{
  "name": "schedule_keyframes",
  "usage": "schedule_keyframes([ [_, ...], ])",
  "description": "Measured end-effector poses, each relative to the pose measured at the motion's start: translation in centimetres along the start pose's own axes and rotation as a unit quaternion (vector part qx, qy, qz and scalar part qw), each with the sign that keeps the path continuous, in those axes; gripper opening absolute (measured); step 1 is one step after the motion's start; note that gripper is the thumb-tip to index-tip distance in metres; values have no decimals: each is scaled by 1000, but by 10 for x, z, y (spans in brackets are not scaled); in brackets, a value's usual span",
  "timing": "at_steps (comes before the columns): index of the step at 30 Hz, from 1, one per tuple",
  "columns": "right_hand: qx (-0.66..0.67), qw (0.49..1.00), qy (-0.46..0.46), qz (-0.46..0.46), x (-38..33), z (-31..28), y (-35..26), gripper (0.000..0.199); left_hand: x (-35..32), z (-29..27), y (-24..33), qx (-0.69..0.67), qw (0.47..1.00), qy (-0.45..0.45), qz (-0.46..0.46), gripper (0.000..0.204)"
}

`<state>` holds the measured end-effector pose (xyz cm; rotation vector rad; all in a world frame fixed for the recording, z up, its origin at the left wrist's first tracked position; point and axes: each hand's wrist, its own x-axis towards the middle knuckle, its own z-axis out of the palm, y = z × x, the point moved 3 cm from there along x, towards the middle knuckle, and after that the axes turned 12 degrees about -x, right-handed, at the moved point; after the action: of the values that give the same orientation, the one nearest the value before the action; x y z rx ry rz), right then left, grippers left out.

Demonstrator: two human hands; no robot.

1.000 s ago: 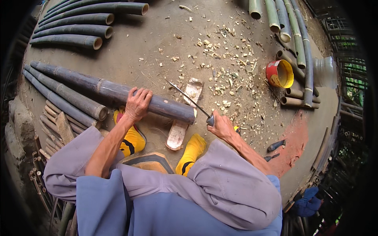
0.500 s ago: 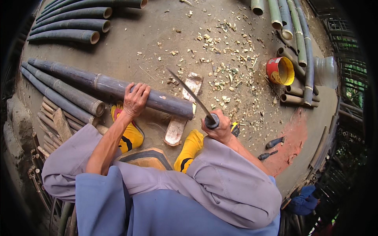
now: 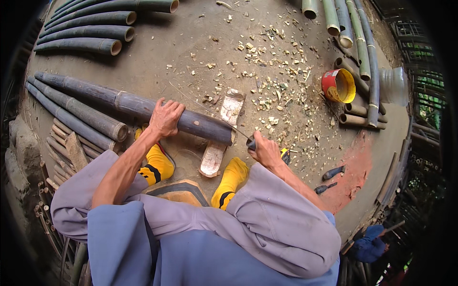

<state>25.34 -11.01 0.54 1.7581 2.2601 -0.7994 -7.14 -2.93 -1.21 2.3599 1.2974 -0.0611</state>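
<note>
While the left hand (image 3: 166, 118) is clasping the thick, dark purplish bamboo pole (image 3: 136, 106), fingers wrapped over it, the right hand (image 3: 265, 150) is gripping the long, thin-bladed, dark-handled knife (image 3: 251, 143) with closed fingers. From its end over the pale, hewn wooden block (image 3: 213, 158), the pole is extending toward ten o'clock.

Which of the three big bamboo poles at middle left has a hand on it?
The uppermost of them: the purplish pole, crossing the pale wooden block. The left hand clasps it; the other two poles end farther left, untouched.
</note>
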Motion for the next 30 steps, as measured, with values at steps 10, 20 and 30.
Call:
schedule_keyframes([
  [10, 60, 995, 76, -18, -8, -3, -10, 42, -3, 4, 0, -12, 999, 36, 11, 65],
  [20, 155, 937, 277, -147, -18, -21, -27, 40, -7, 2, -1, 8, 999, 44, 4, 67],
  [30, 190, 944, 252, -91, -11, -37, -32, 39, -9, 5, 2, -4, 997, 79, 13, 67],
])
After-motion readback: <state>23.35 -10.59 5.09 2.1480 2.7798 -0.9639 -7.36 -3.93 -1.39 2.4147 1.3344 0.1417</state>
